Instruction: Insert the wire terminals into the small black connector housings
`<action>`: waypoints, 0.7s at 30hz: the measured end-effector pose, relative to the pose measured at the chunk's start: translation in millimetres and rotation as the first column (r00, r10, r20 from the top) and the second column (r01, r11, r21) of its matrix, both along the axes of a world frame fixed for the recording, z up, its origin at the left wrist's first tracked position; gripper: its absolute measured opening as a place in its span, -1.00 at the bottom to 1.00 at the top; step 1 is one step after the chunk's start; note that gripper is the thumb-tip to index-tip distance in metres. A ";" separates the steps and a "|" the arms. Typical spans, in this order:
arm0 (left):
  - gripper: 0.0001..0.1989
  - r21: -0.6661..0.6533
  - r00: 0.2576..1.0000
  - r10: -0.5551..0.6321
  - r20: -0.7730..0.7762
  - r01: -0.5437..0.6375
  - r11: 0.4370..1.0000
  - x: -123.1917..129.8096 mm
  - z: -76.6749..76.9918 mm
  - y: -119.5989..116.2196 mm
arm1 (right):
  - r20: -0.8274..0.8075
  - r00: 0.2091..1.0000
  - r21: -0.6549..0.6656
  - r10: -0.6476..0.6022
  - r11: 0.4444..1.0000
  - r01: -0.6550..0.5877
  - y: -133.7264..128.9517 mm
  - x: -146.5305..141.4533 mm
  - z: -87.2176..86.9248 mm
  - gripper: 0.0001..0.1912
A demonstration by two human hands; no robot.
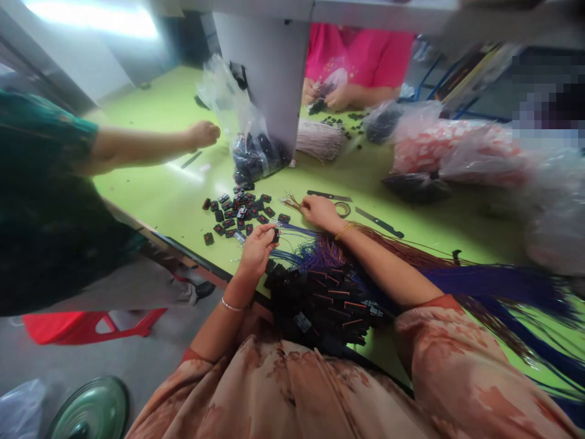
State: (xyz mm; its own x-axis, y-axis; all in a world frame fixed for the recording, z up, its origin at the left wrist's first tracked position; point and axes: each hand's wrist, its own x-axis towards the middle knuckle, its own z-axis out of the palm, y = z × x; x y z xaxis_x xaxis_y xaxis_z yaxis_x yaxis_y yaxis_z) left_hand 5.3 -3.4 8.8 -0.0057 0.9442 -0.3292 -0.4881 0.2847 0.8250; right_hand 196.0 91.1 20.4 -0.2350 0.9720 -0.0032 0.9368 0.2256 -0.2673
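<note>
Two hands at work over loose black connectors on a green table (pixel 150 189).

Head view: the left hand (pixel 256 249) pinches one black connector (pixel 275 235) at its fingertips, beside the scattered connector pile (pixel 240 213). The right hand (pixel 320 212) presses closed on brown wire ends (pixel 290 201), above the blue wires (pixel 297 235).

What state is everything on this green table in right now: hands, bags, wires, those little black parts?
Left hand: pinching a black connector.
Right hand: resting on wire ends.
Loose connectors: scattered on the table.
Wired connectors: piled at the table edge.
Purple wires: spread out flat.
Connector bag: open, part full.
Tape ring: lying flat.
</note>
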 end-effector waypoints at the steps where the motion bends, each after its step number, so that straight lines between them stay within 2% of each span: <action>1: -0.75 -0.004 1.000 0.000 0.000 0.000 1.000 0.0 -0.3 0.4 | 0.015 1.000 -0.004 -0.001 1.000 0.001 0.3 0.3 -0.6 -0.77; 4: -0.76 -0.007 1.000 -0.005 -0.005 0.005 1.000 0.2 -2.1 1.8 | 0.051 0.999 -0.001 -0.007 1.000 0.007 -1.4 0.9 -0.7 -0.74; 8: -0.75 -0.004 1.000 -0.019 -0.002 0.019 1.000 1.6 -3.3 3.1 | 0.057 0.997 0.018 0.047 0.999 -0.048 -2.8 -0.8 -0.4 -0.76; 16: -0.74 -0.003 0.999 -0.029 0.020 0.029 1.000 0.1 -3.2 3.4 | 0.053 0.998 0.008 0.039 0.999 -0.040 -4.4 3.0 1.4 -0.78; 18: -0.74 -0.005 0.999 -0.027 0.020 0.027 1.000 0.9 -3.0 3.8 | -0.002 0.999 0.027 0.040 0.999 -0.040 -5.3 5.3 2.4 -0.78; 21: -0.76 -0.014 1.000 -0.022 0.016 0.022 1.000 3.3 -1.5 4.6 | -0.194 0.978 0.058 0.078 0.996 -0.068 -3.8 3.7 3.8 -0.82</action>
State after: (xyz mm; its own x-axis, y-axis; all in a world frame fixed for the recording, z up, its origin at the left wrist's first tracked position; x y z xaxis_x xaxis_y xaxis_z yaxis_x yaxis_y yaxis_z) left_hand 8.6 1.3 7.2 0.0202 0.9394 -0.3421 -0.4943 0.3068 0.8134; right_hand 199.6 87.3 24.2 -0.2961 0.9500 0.0989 0.8483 0.3092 -0.4300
